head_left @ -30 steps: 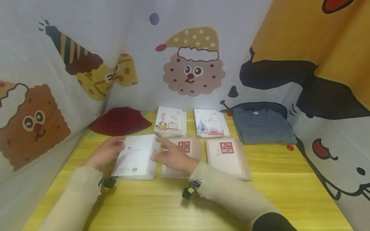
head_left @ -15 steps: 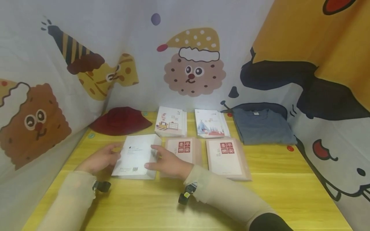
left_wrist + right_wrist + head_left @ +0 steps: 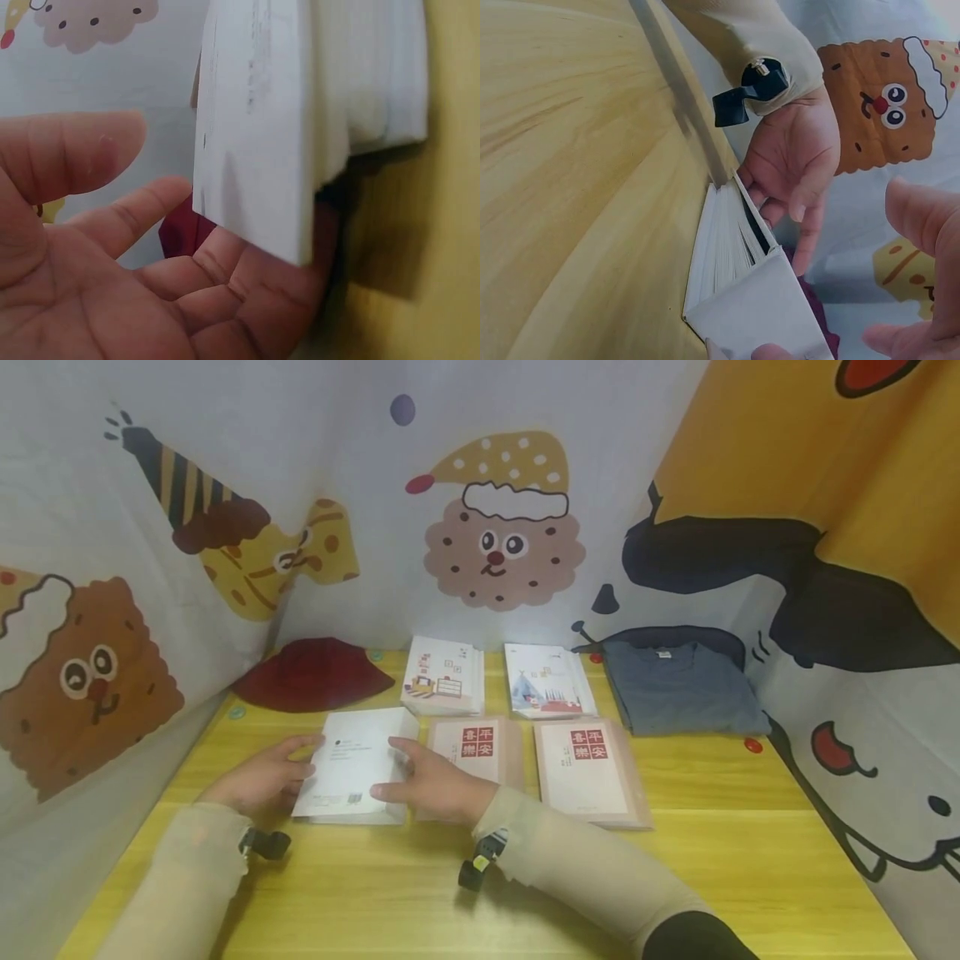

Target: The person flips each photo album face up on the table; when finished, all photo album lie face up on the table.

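I see a white paperback book (image 3: 352,766) lying back cover up on the yellow wooden table (image 3: 675,877), near the left side, just left of a beige booklet with red square characters (image 3: 474,752). My left hand (image 3: 258,779) sits at the book's left edge; in the left wrist view its fingers reach under the lifted cover (image 3: 255,127), palm up, thumb lying free above. My right hand (image 3: 431,783) rests on the book's right edge with fingers loosely extended, touching the cover rather than gripping it. The right wrist view shows the cover raised a little off the page block (image 3: 724,255), with the left hand's fingers (image 3: 802,217) along that opening.

A second beige booklet with red characters (image 3: 592,768) lies to the right of the first. Farther back are two stacks of illustrated white cards (image 3: 444,675) (image 3: 547,690), side by side. A dark red fabric hat (image 3: 311,675) sits at the far left, and a folded blue-grey T-shirt (image 3: 678,687) at the far right. Cartoon-printed curtains (image 3: 495,527) enclose the table on three sides.
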`<state>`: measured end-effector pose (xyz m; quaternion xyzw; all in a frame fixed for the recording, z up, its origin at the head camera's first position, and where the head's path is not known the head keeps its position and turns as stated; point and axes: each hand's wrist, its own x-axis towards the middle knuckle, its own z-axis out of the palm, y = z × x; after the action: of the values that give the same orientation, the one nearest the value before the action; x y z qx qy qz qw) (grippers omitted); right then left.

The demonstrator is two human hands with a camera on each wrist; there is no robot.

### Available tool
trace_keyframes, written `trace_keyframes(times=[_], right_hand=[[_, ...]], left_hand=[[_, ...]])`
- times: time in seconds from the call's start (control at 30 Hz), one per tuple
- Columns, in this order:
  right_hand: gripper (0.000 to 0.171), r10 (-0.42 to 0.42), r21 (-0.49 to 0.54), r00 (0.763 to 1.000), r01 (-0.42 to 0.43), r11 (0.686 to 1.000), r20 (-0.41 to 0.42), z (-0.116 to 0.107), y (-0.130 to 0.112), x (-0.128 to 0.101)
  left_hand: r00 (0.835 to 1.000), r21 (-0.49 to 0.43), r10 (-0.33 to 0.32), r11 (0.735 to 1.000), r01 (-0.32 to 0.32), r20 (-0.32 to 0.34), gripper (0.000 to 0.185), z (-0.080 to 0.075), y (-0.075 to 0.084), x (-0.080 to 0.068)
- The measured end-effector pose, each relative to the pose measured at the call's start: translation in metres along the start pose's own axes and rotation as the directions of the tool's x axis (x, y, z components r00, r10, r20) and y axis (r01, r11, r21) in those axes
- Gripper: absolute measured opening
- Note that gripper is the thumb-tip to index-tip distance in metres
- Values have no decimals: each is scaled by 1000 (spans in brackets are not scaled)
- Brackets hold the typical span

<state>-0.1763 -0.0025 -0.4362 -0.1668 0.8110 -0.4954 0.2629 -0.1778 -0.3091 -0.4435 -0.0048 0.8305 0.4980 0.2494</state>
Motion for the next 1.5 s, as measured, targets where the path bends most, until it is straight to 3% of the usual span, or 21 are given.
trace_keyframes(times=[0.27, 0.47, 0.7, 0.77, 1.0, 1.27, 1.5], right_hand=[[91, 4, 22, 1000, -4, 1000, -10, -1, -1, -1], [88, -18, 21, 1000, 18, 1000, -9, -2, 0, -1], [89, -16, 23, 1000, 16, 1000, -16, -3, 4, 2], [89, -17, 23, 1000, 17, 1000, -20, -3, 5, 4], [88, -36, -16, 999, 36, 999, -35, -3, 4, 6], [83, -51, -143, 996, 41, 989, -69, -4, 5, 14], [72, -98, -185, 992, 82, 979, -77, -7, 6, 17]], left_hand=[[1000, -114, 17, 993, -14, 27, 70, 4, -3, 1], [1000, 14, 3, 1000, -3, -23, 67, 4, 0, 0], [998, -23, 52, 998, -53, -46, 71, 2, 5, -4], [995, 4, 73, 997, -73, -65, 70, 2, 7, -5], [979, -19, 178, 983, -181, -104, 65, 2, 18, -9], [976, 46, 139, 990, -133, -167, 63, 11, 36, -17], [958, 72, 233, 972, -224, -169, 59, 14, 49, -25]])
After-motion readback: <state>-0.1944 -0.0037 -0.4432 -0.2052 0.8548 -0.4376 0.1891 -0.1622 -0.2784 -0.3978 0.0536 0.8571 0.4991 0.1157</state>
